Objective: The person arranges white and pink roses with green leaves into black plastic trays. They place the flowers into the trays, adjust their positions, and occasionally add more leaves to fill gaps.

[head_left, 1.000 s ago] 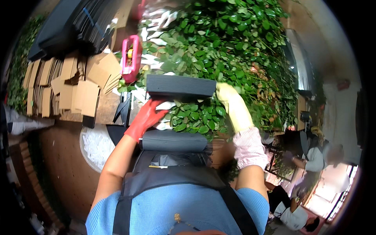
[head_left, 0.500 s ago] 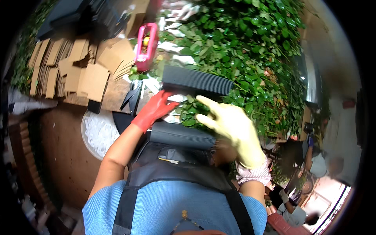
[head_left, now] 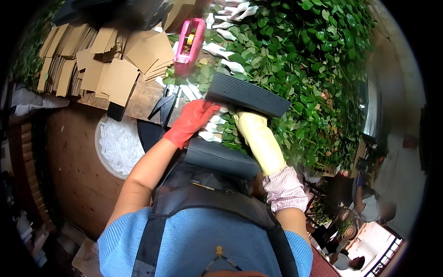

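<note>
Any lettering on the pink tape dispenser (head_left: 186, 59), up at 11 o'clock, is too small for me to read from here. The stacked brown cardboard pieces (head_left: 115, 85) at 10 o'clock show me plain faces.

Compared with half a second ago, the biggest change is the right hand (head_left: 253, 127), in its pale yellow glove. I had it spread open, thumb and finger apart, on the near side of the upper black ridged block (head_left: 247, 94); now it reaches away from the body, its fingers hidden beneath that block at 1 o'clock. I can't tell whether it grips anything. My whole view has swung too, so the table things sit farther right and higher.

The left hand (head_left: 191, 119), gloved in red, is at 10 o'clock, against the left end of the upper block. Its fingers are drawn together more than before, but I can't tell what, if anything, is held.

The white-wrapped flower heads (head_left: 211, 137) lie just beside it, between the upper block and the lower black ridged block (head_left: 221, 159) at 6 o'clock. Green leafy stems (head_left: 314, 69) spread thickly toward 1 and 2 o'clock. Black scissors (head_left: 165, 106) lie at 10 o'clock, and a round tub (head_left: 96, 144) of white strips (head_left: 120, 145) at 9.
</note>
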A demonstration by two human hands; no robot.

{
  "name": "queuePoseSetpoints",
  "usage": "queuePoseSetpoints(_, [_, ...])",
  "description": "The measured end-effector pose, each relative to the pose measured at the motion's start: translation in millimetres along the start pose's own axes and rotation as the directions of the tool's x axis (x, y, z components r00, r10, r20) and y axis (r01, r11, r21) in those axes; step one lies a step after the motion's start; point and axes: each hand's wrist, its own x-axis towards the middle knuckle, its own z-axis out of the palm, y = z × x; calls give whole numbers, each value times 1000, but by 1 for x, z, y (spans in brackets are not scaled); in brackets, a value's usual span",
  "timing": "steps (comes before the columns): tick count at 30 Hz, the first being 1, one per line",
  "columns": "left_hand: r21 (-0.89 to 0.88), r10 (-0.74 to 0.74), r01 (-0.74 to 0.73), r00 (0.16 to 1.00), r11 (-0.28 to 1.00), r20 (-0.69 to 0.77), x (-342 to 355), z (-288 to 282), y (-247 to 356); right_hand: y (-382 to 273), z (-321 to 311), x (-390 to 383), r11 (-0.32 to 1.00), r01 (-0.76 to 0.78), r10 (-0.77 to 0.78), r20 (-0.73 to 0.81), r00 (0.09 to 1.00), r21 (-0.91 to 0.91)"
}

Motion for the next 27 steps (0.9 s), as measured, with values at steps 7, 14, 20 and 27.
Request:
queuePoseSetpoints(7, [-159,-68,-11,875,987,-480,-4,-55,-20,0,-1,3,994,-67,64,29,997,87])
queuePoseSetpoints(14, [236,-310,301,951,924,2,9,-14,9,0,-5,-5,996,-67,65,38,997,65])
queuePoseSetpoints(20, [-158,-267,234,934,959,-237,5,5,-23,0,-8,-3,998,-39,35,90,995,50])
queuePoseSetpoints(27, [200,-76,131,963,971,-257,-22,-56,-17,1,-23,-21,996,84,-77,257,963,-13])
